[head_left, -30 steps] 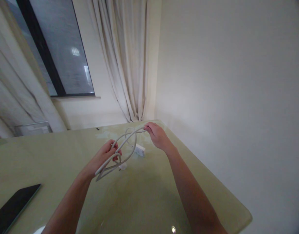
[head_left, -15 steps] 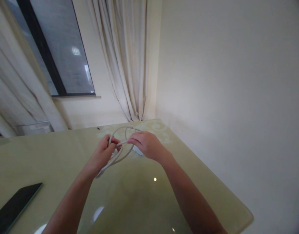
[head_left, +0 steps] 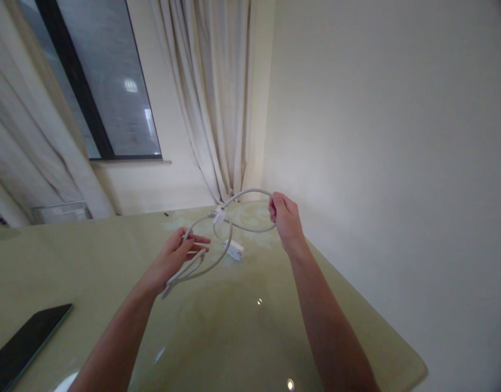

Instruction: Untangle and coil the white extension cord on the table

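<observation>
Looping cable (head_left: 250, 191), possibly blurred connector (head_left: 219, 215).

You face a glossy pale-green desk (head_left: 234, 332) set in a room corner. A plain cream wall (head_left: 381, 136) stands on the right; far left, a dark-framed window (head_left: 111, 81) sits between pale curtains (head_left: 218, 98).

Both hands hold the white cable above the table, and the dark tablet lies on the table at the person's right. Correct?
Not quite. The head view shows the dark tablet on the table at the person's left, not the right. The rest holds: the left hand and the right hand both hold the white cable above it.
</observation>
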`<state>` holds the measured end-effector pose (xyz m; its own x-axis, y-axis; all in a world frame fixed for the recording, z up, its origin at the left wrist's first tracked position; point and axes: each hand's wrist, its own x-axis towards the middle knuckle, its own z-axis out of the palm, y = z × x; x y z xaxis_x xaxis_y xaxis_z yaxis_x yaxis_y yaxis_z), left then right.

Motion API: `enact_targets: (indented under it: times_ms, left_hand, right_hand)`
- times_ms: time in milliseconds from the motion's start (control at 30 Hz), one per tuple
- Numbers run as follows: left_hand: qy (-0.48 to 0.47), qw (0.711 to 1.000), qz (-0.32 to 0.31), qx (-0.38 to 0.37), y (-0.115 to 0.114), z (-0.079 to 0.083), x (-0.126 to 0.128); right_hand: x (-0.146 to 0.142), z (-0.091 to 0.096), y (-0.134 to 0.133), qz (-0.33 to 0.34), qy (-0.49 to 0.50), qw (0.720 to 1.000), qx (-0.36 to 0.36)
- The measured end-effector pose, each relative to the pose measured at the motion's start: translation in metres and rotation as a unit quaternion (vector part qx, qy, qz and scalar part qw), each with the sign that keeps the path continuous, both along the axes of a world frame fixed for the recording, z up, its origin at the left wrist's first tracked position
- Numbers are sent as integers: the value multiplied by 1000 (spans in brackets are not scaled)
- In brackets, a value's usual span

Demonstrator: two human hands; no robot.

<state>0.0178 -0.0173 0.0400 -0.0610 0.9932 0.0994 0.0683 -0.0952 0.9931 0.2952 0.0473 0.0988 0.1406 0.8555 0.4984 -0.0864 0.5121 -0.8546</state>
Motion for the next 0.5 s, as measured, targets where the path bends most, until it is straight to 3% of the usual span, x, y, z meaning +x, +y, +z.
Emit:
enact_targets:
  times_ms: [100, 200, 300, 400, 500]
  left_hand:
    - [-57, 997, 41, -13, 7, -7, -11]
    - [-138, 986, 73, -61, 14, -11, -22]
    - [-197, 975, -4, -106, 14, -8, -26]
    - [-146, 984, -54, -89, 5, -3, -23]
    - [-18, 995, -80, -57, -5, 1, -16]
  right_hand:
    - [3, 3, 2, 11, 175, 984, -27]
    - [10, 5, 4, 24, 264, 964, -34]
    - [13, 3, 9, -10, 286, 958, -20]
    - [14, -1, 15, -33, 289, 956, -40]
    - [15, -6, 20, 35, 253, 955, -150]
